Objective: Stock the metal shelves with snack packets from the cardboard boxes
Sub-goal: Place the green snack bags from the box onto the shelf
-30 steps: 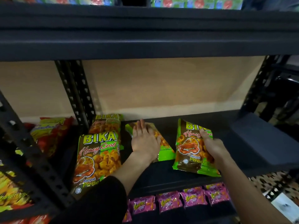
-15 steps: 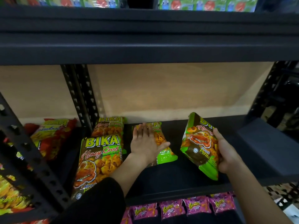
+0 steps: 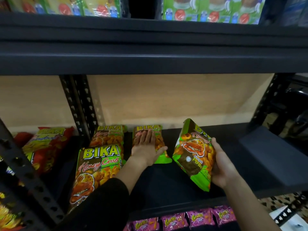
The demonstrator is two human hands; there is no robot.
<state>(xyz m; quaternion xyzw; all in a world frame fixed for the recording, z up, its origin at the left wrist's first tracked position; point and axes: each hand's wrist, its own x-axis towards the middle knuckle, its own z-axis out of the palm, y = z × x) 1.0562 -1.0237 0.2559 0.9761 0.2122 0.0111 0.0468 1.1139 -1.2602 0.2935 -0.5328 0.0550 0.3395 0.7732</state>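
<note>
Left hand (image 3: 145, 151): flat, palm down, fingers straight and close together, thumb spread toward the right of the frame. It presses on a flat-lying packet (image 3: 158, 140) at centre frame and grips nothing. That packet is a green-and-brown BIKA Honey Crab one, and it rests on the dark shelf board (image 3: 166, 184) with its top edge toward the beige back wall (image 3: 166, 97). A black sleeve (image 3: 103, 205) covers the left forearm at lower centre.

Right hand (image 3: 222, 165): fingers curled round the right edge of a held packet (image 3: 191, 154) of the same kind, right of centre. This packet is tilted, printed face toward the left of the frame, top corner up. Cannot tell whether its lower corner touches the board. Just beside the flat-lying packet, not touching it.

Left of centre: front packet (image 3: 96, 170), same kind, lying face up near the board's front edge. The rear packet (image 3: 108, 135) lies directly behind it and is partly overlapped by it.

A perforated upright post (image 3: 80, 104) stands behind these two. Beyond it, at left of frame, is a red-and-yellow packet (image 3: 46, 147).

Upper shelf beam (image 3: 150, 59) crosses the whole frame, with green packets (image 3: 211, 9) above it at top right.

Bottom of frame, on the level below: a row of pink packets (image 3: 183, 220).
</note>
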